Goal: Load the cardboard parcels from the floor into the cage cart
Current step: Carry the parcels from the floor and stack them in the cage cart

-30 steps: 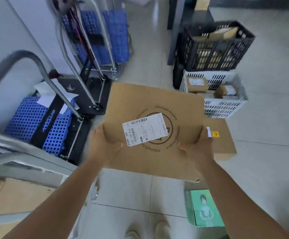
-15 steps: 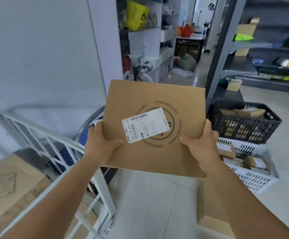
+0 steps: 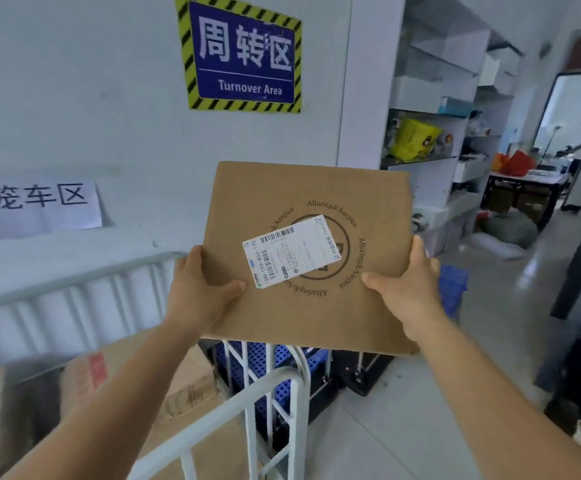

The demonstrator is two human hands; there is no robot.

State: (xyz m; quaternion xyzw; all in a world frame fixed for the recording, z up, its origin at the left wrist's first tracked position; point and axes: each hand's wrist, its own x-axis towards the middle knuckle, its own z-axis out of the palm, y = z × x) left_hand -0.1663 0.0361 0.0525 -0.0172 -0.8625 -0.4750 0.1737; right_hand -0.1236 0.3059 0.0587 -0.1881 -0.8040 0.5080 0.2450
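Note:
I hold a flat brown cardboard parcel (image 3: 316, 188) with a round printed logo and a white shipping label, raised at chest height in front of the wall. My left hand (image 3: 199, 289) grips its left edge and my right hand (image 3: 406, 289) grips its right edge, thumbs on top. The white metal cage cart (image 3: 74, 299) stands below and to the left, its near rail (image 3: 247, 403) crossing under my left arm. Cardboard boxes (image 3: 185, 393) lie inside the cart. The parcel hangs over the cart's right corner, above its rails.
A blue platform trolley (image 3: 282, 362) stands folded behind the cart's corner. The wall carries a "Turnover Area" sign (image 3: 244, 53) and a paper sign (image 3: 40, 206). White shelving (image 3: 434, 140) and a room with a table lie to the right; a dark rack (image 3: 580, 271) stands at far right.
I have raised the parcel and my view from the floor up to the wall, and turned left toward the cage cart. Both hands keep the same grip.

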